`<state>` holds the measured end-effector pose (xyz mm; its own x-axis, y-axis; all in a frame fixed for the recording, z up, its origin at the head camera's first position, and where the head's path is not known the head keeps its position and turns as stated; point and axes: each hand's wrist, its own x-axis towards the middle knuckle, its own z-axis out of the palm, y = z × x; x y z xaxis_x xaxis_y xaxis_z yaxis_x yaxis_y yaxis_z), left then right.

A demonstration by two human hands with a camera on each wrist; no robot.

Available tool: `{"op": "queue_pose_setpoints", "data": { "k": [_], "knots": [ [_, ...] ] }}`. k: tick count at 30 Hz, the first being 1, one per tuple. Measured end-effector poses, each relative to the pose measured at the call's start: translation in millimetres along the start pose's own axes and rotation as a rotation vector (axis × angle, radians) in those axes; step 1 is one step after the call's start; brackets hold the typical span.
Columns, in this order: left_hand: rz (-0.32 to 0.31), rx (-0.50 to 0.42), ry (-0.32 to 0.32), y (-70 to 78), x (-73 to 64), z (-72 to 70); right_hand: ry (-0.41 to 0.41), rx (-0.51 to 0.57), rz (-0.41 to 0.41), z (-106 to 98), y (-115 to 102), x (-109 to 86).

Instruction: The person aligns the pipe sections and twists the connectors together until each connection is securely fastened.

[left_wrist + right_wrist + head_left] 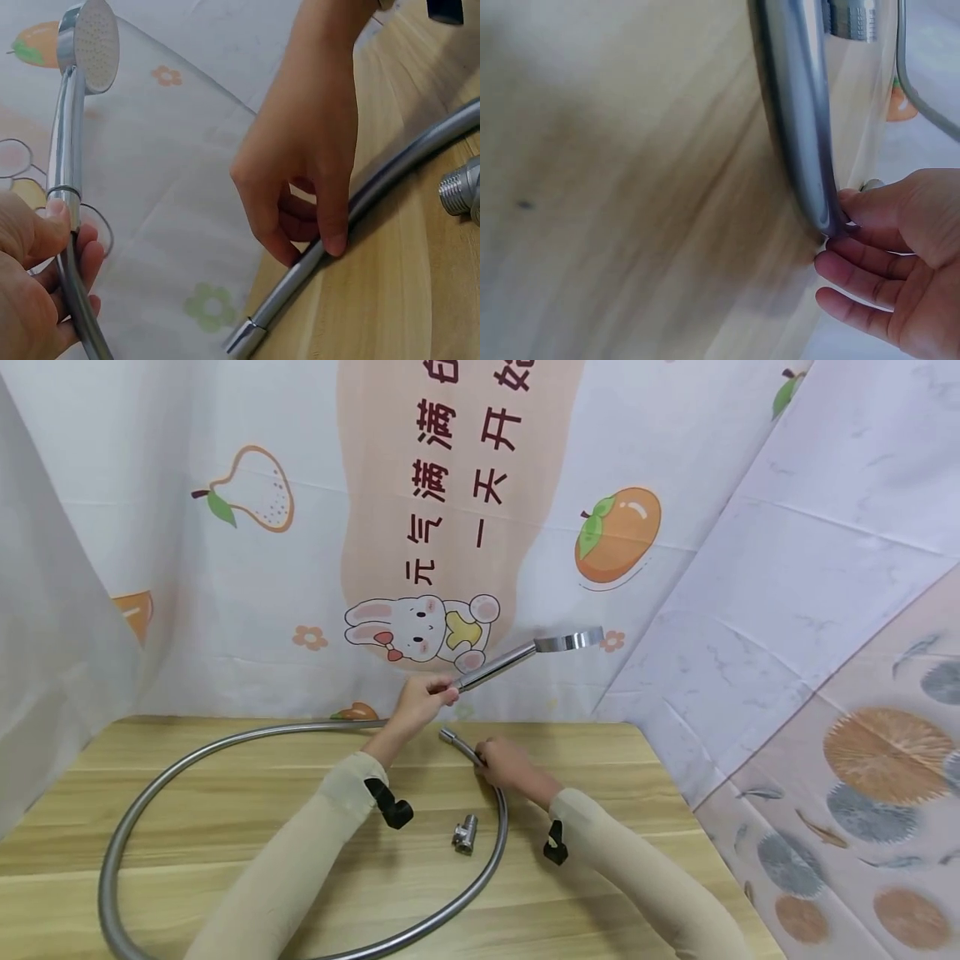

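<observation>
My left hand (pixel 424 698) grips a chrome shower head (pixel 510 662) at the lower end of its handle, with the spray face tilted up to the right. In the left wrist view, a metal shower hose (pixel 73 300) runs down from that handle through the fingers. Lower and to the right, my right hand (pixel 510 767) pinches the hose (pixel 491 777) between thumb and fingers near its other end. A short metal connector (pixel 447 735) caps this end, which points up and left. In the right wrist view, the thumb and forefinger (pixel 870 217) meet at the hose.
The hose loops widely over the wooden table (pixel 247 827). Inside the loop lies a small chrome threaded valve fitting (pixel 465 834), left of my right wrist. A printed curtain (pixel 262 568) hangs behind the table's back edge, and patterned cloth (pixel 847 793) borders the right side.
</observation>
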<state>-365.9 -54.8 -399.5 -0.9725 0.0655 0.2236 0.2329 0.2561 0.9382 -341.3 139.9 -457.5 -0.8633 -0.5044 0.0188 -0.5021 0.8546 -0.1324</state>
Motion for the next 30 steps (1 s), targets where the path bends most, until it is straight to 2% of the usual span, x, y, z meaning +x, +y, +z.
{"op": "queue_pose_setpoints", "data": {
  "k": [6, 12, 22, 30],
  "knots": [
    [-0.041, 0.109, 0.014, -15.0, 4.3, 13.0, 0.019, -0.036, -0.056, 0.9, -0.3, -11.6],
    [-0.078, 0.176, 0.013, -21.3, 5.8, 23.0, 0.008, -0.010, -0.047, 2.7, 1.7, -17.9],
    [-0.056, 0.256, 0.028, -38.7, 5.6, 28.9, -0.003, -0.006, -0.041, 1.6, -2.8, -24.7],
    [-0.012, 0.341, 0.021, -44.5, 8.8, 33.8, 0.011, -0.001, -0.023, 2.7, -3.1, -24.6]
  ]
}}
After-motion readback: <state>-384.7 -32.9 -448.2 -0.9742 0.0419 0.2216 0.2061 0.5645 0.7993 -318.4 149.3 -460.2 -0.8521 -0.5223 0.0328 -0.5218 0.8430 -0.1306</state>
